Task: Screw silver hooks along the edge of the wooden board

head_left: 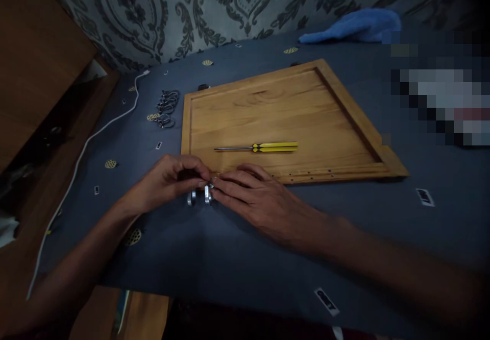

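Note:
A framed wooden board (264, 110) lies on the cloth, with a row of small dark holes along its near rim. At that rim's left end, my left hand (168, 181) pinches with thumb and forefinger at a small silvery metal hook (207, 195). The fingers of my right hand (260, 202) are close together and press against the same hook from the right; its thumb is hidden. A second metal hook (190, 198) shows just left of it, below my left fingertips. On the board, a screwdriver (271, 147) with a yellow and black handle lies untouched.
Several wire-like metal hooks (166, 107) lie left of the board. A white cable (103, 130) runs down the left side, beside wooden furniture (38, 49). At the back, a blue cloth (356, 26) lies near the patterned wall (229, 8). A pixelated patch covers the right.

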{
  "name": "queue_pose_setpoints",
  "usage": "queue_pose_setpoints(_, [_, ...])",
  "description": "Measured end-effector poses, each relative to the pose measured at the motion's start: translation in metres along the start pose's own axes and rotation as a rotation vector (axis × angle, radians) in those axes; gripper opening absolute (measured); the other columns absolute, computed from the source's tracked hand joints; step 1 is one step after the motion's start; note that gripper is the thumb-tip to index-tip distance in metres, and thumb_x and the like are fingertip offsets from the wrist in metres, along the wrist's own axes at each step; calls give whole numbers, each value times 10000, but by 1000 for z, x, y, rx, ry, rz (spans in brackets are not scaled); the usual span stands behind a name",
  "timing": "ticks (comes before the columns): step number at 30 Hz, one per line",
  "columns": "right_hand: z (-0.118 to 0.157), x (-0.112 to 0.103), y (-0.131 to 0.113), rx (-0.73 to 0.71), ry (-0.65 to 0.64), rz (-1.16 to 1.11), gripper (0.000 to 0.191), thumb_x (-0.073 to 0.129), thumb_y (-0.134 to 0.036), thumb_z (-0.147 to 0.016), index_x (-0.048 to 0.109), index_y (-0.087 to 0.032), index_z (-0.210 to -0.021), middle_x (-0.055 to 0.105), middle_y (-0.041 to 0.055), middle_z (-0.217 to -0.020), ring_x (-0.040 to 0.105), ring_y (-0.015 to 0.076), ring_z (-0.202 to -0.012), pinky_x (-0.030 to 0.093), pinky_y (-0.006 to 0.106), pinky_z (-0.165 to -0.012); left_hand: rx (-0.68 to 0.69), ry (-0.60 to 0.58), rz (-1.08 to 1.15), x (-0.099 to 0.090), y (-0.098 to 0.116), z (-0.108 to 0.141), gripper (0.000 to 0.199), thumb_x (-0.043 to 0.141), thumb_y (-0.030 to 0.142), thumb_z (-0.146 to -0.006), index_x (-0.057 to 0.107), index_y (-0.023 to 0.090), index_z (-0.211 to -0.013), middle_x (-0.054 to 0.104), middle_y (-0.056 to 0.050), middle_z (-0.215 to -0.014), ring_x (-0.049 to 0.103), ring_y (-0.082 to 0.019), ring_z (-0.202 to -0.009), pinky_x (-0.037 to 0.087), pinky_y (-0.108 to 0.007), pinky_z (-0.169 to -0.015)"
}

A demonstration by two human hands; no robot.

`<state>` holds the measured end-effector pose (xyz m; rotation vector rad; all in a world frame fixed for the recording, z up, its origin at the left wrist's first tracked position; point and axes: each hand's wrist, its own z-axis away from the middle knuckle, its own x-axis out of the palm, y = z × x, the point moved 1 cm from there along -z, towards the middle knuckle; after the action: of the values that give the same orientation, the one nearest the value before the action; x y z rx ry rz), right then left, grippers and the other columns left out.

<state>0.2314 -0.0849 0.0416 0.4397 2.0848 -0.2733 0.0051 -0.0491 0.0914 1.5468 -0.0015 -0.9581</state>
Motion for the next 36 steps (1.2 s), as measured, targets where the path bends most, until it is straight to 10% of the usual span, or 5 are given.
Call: queue_pose_setpoints(36, [-1, -2, 0, 1, -49, -64, 352, 383, -112, -1075, 666, -105, -1284, 741, 106, -1241, 611, 246, -1179, 480, 438, -1014, 191, -136, -211, -10, 7, -5, 81, 690, 175, -942, 769, 184, -962, 764, -22, -911, 722, -119, -842, 535, -199, -759])
